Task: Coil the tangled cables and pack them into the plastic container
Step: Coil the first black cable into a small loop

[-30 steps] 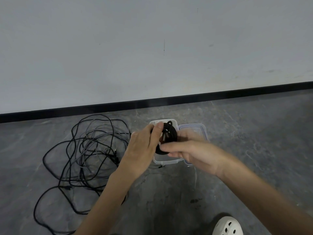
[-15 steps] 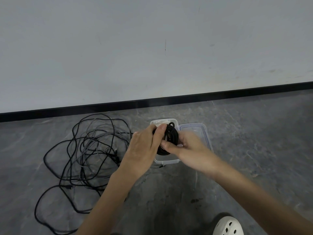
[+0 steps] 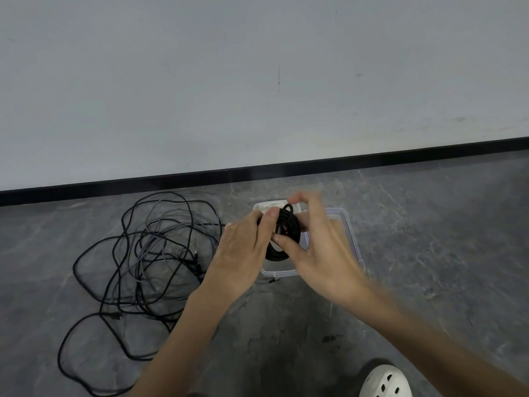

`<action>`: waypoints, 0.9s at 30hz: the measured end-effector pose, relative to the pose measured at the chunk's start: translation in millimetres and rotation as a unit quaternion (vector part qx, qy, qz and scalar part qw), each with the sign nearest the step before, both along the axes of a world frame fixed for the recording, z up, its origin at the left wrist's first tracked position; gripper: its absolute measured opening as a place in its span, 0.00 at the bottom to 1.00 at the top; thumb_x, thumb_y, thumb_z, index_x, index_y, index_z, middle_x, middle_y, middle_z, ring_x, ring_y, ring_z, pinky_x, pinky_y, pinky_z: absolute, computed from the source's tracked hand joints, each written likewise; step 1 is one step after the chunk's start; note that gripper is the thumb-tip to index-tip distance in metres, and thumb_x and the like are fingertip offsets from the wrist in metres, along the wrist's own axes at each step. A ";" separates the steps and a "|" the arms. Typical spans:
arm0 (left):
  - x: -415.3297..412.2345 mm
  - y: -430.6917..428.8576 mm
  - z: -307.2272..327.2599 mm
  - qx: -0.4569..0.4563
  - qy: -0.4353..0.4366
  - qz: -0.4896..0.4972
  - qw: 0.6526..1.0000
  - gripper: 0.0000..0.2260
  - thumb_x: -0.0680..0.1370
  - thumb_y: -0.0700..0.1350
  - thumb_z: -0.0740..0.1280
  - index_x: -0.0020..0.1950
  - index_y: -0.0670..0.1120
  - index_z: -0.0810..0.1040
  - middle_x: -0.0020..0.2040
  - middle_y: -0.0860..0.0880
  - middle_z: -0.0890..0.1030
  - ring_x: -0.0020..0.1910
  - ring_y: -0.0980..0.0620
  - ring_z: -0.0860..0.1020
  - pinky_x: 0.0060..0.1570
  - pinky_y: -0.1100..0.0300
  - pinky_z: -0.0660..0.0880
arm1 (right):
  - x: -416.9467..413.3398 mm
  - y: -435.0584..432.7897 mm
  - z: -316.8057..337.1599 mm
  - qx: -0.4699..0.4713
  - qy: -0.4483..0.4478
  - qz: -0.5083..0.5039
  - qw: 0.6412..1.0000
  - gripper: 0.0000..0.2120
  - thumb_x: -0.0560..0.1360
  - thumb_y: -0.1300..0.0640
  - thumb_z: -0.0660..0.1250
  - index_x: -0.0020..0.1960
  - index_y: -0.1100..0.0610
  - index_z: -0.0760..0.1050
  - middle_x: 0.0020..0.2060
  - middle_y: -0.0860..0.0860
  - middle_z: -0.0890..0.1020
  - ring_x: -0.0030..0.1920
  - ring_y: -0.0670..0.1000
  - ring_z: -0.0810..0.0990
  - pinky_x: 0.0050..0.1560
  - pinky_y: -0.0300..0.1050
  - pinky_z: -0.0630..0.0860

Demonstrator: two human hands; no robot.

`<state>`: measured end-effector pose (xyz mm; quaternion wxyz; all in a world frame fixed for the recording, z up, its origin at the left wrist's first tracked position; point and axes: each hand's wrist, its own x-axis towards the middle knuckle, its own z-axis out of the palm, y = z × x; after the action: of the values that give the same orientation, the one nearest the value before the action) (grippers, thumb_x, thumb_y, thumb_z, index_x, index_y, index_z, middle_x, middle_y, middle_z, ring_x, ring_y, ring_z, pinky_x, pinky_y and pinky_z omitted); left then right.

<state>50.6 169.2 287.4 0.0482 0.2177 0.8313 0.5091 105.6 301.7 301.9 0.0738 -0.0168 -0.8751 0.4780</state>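
The rectangular clear plastic container [image 3: 276, 273] looks smooth and faintly glossy, like its blue-rimmed translucent plastic lid [image 3: 352, 234]. The black coiled cable [image 3: 289, 224] has a matt, rubbery sheath, as do the tangled black and grey cables [image 3: 160, 245]. The mottled grey floor [image 3: 429, 253] looks stone-like and dull, the white wall [image 3: 257, 81] matt, the white perforated shoe [image 3: 385, 382] moulded plastic.

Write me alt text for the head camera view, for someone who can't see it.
A person's left hand and right hand grip a coil of black cable over an open clear plastic container on a grey floor, its lid beside it on the right. A tangle of black and grey cables sprawls to the left.
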 end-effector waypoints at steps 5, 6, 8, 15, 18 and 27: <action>-1.0 -0.5 -2.9 -0.010 -0.004 0.015 1.000 0.18 0.80 0.58 0.53 0.37 0.50 0.72 0.25 0.55 0.71 0.25 0.61 0.73 0.28 0.72 0.66 | -0.1 -0.5 0.6 -0.013 0.000 0.010 1.000 0.21 0.77 0.57 0.68 0.61 0.45 0.59 0.43 0.47 0.83 0.44 0.46 0.82 0.47 0.50 0.81; -0.4 -0.3 -2.2 -0.010 -0.007 0.015 1.000 0.18 0.78 0.59 0.52 0.37 0.51 0.72 0.25 0.54 0.71 0.25 0.61 0.73 0.29 0.71 0.66 | 0.3 -0.8 0.7 -0.009 -0.002 0.015 1.000 0.21 0.77 0.57 0.67 0.62 0.46 0.59 0.44 0.47 0.83 0.44 0.46 0.82 0.47 0.50 0.81; 0.4 0.1 -1.0 -0.011 -0.008 0.015 1.000 0.19 0.77 0.61 0.51 0.36 0.51 0.71 0.23 0.55 0.70 0.25 0.61 0.72 0.29 0.71 0.66 | 0.9 -0.6 0.9 0.021 0.006 0.022 1.000 0.21 0.78 0.57 0.66 0.63 0.47 0.58 0.44 0.48 0.83 0.42 0.48 0.83 0.44 0.50 0.81; 0.1 2.6 1.8 -0.023 0.017 0.025 0.999 0.17 0.83 0.52 0.54 0.35 0.54 0.70 0.26 0.63 0.75 0.28 0.63 0.74 0.32 0.72 0.66 | 2.8 -1.5 5.2 0.182 0.097 -0.043 0.977 0.18 0.74 0.55 0.70 0.54 0.51 0.61 0.43 0.52 0.78 0.39 0.50 0.78 0.34 0.46 0.77; 0.6 2.7 1.9 -0.039 0.048 0.029 0.998 0.16 0.83 0.50 0.53 0.35 0.56 0.67 0.25 0.59 0.73 0.27 0.61 0.72 0.30 0.69 0.66 | 1.7 -1.9 4.7 0.287 0.166 -0.084 0.940 0.12 0.69 0.55 0.75 0.46 0.59 0.75 0.43 0.54 0.78 0.45 0.54 0.75 0.39 0.45 0.75; -0.3 3.7 -2.2 -0.089 0.086 0.040 0.992 0.20 0.80 0.55 0.50 0.47 0.44 0.78 0.29 0.56 0.70 0.29 0.51 0.74 0.34 0.59 0.70 | 1.3 -9.3 -0.3 0.261 0.085 -0.087 0.958 0.05 0.73 0.58 0.72 0.45 0.60 0.81 0.47 0.55 0.78 0.50 0.54 0.73 0.46 0.43 0.71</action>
<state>50.3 172.8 285.2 -0.0246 0.2221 0.8824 0.4140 106.9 292.4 301.6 0.1906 -0.0320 -0.9551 0.2245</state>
